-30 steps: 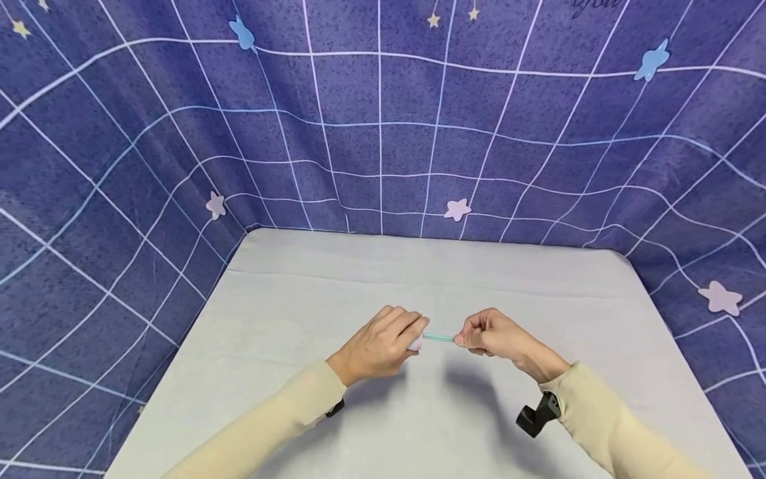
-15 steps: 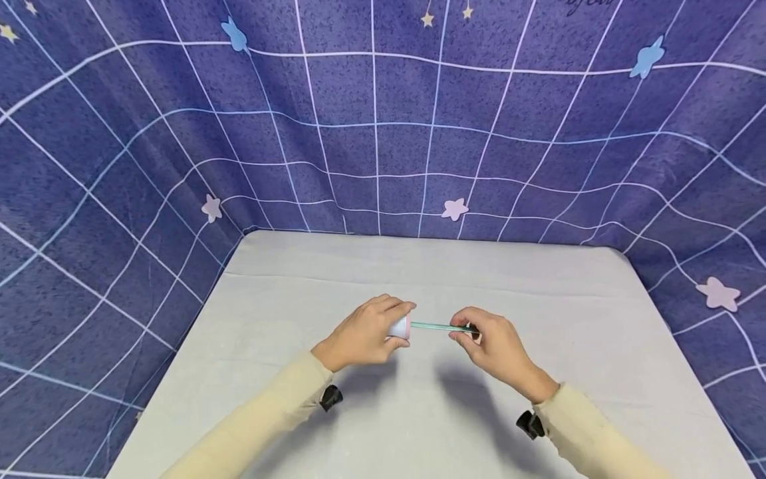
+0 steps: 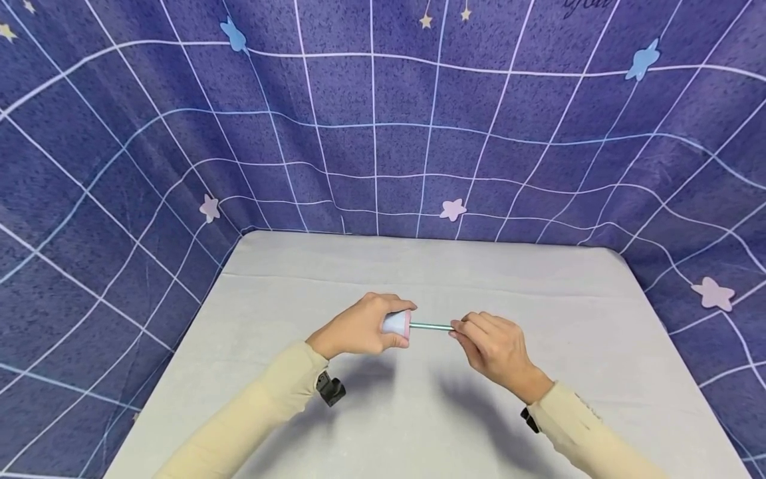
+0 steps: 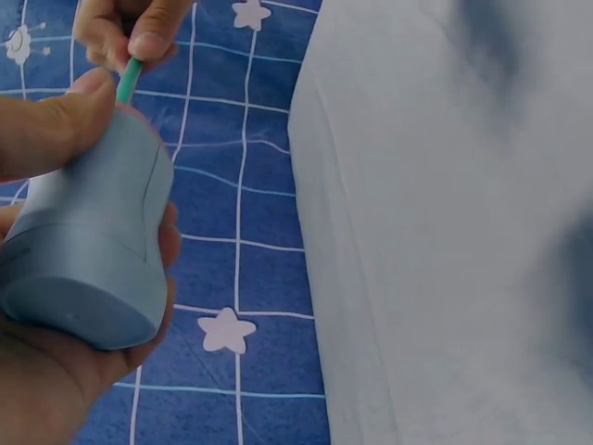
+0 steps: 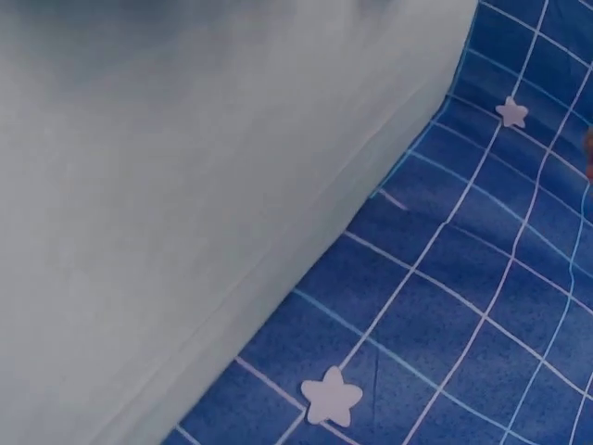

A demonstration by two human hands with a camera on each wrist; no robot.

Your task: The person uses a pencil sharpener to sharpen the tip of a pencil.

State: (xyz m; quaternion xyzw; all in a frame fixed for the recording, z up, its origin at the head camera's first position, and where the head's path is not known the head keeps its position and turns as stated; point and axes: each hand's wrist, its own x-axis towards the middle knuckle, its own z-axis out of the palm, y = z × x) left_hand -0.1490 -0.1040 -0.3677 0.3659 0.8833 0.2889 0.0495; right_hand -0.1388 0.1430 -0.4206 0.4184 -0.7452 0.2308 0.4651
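My left hand (image 3: 353, 327) grips a light blue pencil sharpener (image 3: 396, 324), its pink-rimmed end facing right. A thin green pencil (image 3: 431, 326) enters that end. My right hand (image 3: 493, 349) pinches the pencil a short way from the sharpener; the pencil's far end is hidden in that hand. Both hands are above the table, their shadows below. From the left wrist view, the rounded, waisted sharpener body (image 4: 88, 222) lies in the palm with the thumb along it. Only a sliver of skin shows at the right edge of the right wrist view.
A white cloth covers the table (image 3: 299, 293). Dark blue curtains (image 3: 407, 146) with a light grid and star shapes rise behind it and at both sides. A black wrist camera (image 3: 330, 388) sits at the left sleeve.
Both hands have shifted slightly left, and more of the sharpener shows. The right fingers let the pencil pass through an opened grasp, then turned and closed round it again.
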